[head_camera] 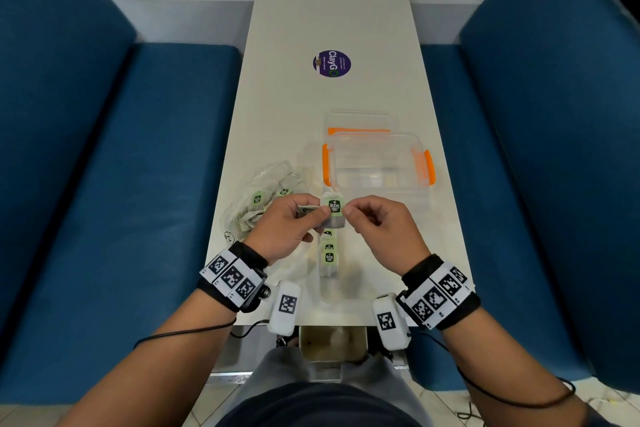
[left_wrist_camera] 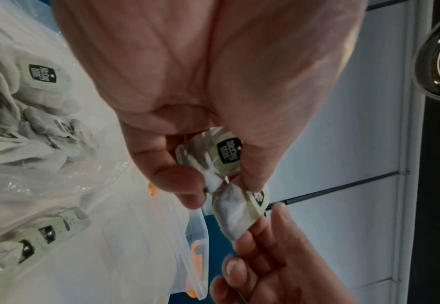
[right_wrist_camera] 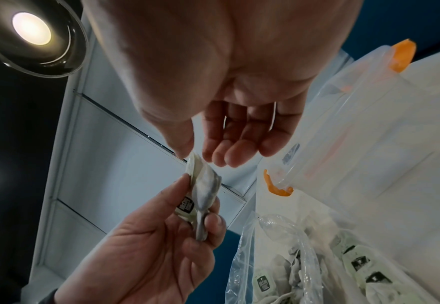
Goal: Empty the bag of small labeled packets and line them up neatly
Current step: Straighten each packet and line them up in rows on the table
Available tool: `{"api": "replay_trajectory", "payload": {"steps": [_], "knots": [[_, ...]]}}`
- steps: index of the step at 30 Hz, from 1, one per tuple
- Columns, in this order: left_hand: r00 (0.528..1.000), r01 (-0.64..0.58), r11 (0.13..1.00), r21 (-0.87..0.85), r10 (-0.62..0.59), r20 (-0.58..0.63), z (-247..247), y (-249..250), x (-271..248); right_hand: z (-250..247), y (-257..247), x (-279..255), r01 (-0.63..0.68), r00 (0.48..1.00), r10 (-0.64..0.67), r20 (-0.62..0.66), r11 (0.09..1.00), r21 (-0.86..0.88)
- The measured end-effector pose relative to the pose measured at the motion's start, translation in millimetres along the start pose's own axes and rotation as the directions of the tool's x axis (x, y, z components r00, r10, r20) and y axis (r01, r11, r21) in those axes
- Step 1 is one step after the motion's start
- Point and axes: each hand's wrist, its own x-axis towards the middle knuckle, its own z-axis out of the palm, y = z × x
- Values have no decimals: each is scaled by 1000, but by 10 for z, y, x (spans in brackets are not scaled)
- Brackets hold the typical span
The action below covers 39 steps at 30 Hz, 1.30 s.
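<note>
Soft papery packet (head_camera: 334,211), green-labelled.

I see even, bright head view | ceiling lamp (right_wrist_camera: 31,31) glares in wrist views | palms blurred, edges bowed

Row of packets (head_camera: 329,255): my hands covered its far end, so I could not count them.
Second packet (left_wrist_camera: 227,153): mostly buried under my left hand (head_camera: 287,222).
Bag (head_camera: 263,198): packets inside overlapped; number unclear.
Small print on sticker (head_camera: 332,63): too small to read.
Container (head_camera: 377,163): contents blurred behind clear plastic.
</note>
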Motion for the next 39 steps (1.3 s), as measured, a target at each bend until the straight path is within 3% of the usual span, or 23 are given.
{"api": "replay_trajectory", "payload": {"steps": [6,14,19,25,33,39], "knots": [[999,-29,1000,3,29,-34,17,-1,-4,19,-13,4,-52,998,52,23,998,23],[998,21,995,-102,-26,-52,3,-28,-26,-4,56,-13,-144,989,142,29,989,44],[999,48,987,-153,-51,-17,18,12,-59,-37,49,1,-108,994,108,-25,994,15],[998,45,984,-171,-50,-25,-15,24,-47,-104,7,52,-143,988,152,-41,976,163],[1000,14,990,-140,-15,-4,-1,25,-37,22,-48,17,-219,970,189,155,952,213],[998,2,987,-163,-11,-55,-14,18,-17,37,-17,36,-272,959,230,163,907,320]]}}
